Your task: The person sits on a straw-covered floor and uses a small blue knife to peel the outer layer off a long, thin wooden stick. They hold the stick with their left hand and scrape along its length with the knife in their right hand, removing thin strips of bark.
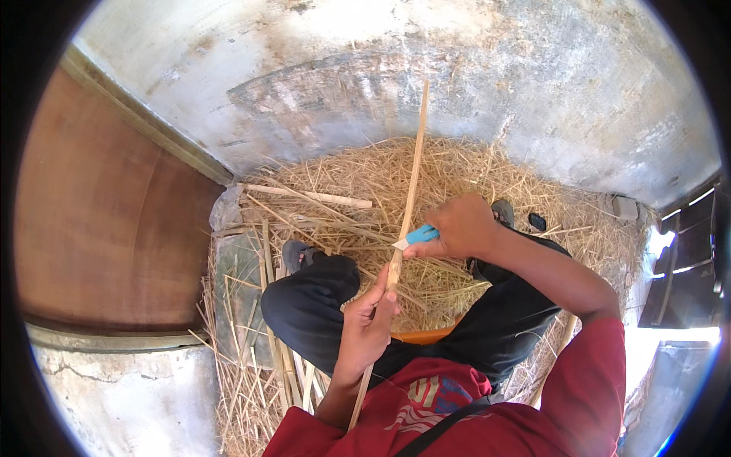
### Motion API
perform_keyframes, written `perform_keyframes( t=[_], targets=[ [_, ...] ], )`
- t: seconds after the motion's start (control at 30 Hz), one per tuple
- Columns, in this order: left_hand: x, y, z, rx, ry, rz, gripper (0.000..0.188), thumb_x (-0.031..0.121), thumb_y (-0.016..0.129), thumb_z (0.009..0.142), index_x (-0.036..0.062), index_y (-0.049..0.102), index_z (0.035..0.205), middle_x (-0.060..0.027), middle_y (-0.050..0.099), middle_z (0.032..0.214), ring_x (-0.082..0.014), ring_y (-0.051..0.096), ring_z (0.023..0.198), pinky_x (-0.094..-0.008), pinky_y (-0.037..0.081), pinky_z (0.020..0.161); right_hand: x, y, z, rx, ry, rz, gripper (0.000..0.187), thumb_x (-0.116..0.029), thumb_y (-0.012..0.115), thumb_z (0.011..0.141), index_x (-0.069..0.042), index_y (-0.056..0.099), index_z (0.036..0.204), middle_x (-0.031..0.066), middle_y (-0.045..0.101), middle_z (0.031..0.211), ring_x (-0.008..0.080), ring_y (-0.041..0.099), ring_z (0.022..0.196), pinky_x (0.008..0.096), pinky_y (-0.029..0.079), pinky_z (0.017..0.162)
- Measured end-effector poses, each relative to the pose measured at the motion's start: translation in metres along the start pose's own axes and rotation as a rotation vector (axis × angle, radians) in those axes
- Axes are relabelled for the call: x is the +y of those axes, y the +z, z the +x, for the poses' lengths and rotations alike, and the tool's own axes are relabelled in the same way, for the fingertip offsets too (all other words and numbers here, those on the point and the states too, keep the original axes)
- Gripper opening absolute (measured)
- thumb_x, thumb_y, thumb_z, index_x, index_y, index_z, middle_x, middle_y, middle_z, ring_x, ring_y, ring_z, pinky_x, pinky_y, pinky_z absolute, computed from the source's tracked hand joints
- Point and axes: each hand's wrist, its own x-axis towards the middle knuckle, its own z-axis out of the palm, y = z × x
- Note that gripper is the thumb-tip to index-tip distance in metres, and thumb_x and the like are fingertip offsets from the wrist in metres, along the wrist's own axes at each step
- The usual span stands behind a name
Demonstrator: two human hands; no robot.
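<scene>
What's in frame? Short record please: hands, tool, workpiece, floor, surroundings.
left_hand: left hand, fingers closed around the pale strip
right_hand: right hand, gripping the blue-handled knife
tool_contact: blade at the strip, ahead of the left hand; cut depth unclear
workpiece: long, narrow; runs from near the torso through the left hand, pointing ahead
floor: straw-like litter; loose pale strips at left
surroundings: stained wall ahead, brown panel at left
</scene>
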Motion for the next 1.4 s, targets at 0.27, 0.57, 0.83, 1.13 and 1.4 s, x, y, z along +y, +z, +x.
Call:
perform_keyframes(
  t=[0.27, 0.57, 0.83, 1.13, 1.4],
  targets=[
    [0.001, 0.005, -0.007, -0.05, -0.022, -0.098, 0.043, 0.014, 0.047, 0.099, 0.0035, 0.04, 0.141, 0.0039, 0.049, 0.071, 0.0008, 0.037, 0.045, -0.0152, 0.031, 0.039, 0.058, -0.01, 0.024, 0.146, 0.176, -0.14, 0.071, -0.08, 0.054, 0.069, -0.011, 0.054, 0.053, 0.0053, 0.047, 0.043, 0.024, 0.053, 0.04, 0.0381, 0.041, 0.041],
    [-0.007, 0.007, -0.042, -0.183, 0.042, -0.006, 0.043, 0.015, 0.044, 0.1, 0.0055, 0.039, 0.142, 0.0025, 0.049, 0.073, 0.0011, 0.038, 0.048, -0.0152, 0.032, 0.041, 0.136, -0.018, 0.018, 0.155, 0.517, -0.252, 0.076, -0.08, 0.041, 0.077, -0.01, 0.065, 0.065, 0.0069, 0.056, 0.05, 0.0246, 0.061, 0.05, 0.0382, 0.049, 0.048],
    [-0.016, 0.001, -0.07, -0.273, 0.042, -0.019, 0.043, 0.011, 0.044, 0.1, 0.0027, 0.037, 0.142, 0.0019, 0.05, 0.074, 0.0003, 0.04, 0.055, -0.0152, 0.035, 0.048, 0.176, -0.018, -0.009, 0.218, 0.58, -0.354, 0.076, -0.077, 0.041, 0.081, -0.007, 0.068, 0.072, 0.0138, 0.061, 0.058, 0.0284, 0.065, 0.061, 0.0416, 0.052, 0.055],
    [-0.029, -0.029, -0.075, -0.274, -0.122, -0.01, 0.042, 0.013, 0.048, 0.098, 0.0015, 0.041, 0.138, 0.0001, 0.051, 0.077, -0.0025, 0.042, 0.053, -0.0165, 0.036, 0.048, 0.236, -0.022, -0.053, 0.109, 1.142, -0.088, 0.091, -0.081, 0.021, 0.083, -0.002, 0.065, 0.071, 0.0171, 0.064, 0.071, 0.0277, 0.066, 0.071, 0.0446, 0.051, 0.068],
    [0.005, -0.01, -0.001, -0.043, -0.075, -0.614, 0.043, 0.015, 0.044, 0.1, 0.0, 0.037, 0.139, -0.0066, 0.051, 0.08, -0.0016, 0.034, 0.038, -0.0161, 0.028, 0.034, 0.033, -0.031, 0.007, -0.112, 0.411, 0.13, 0.079, -0.08, 0.039, 0.079, -0.005, 0.065, 0.071, 0.0176, 0.062, 0.064, 0.0343, 0.064, 0.067, 0.0467, 0.049, 0.063]
  ],
)
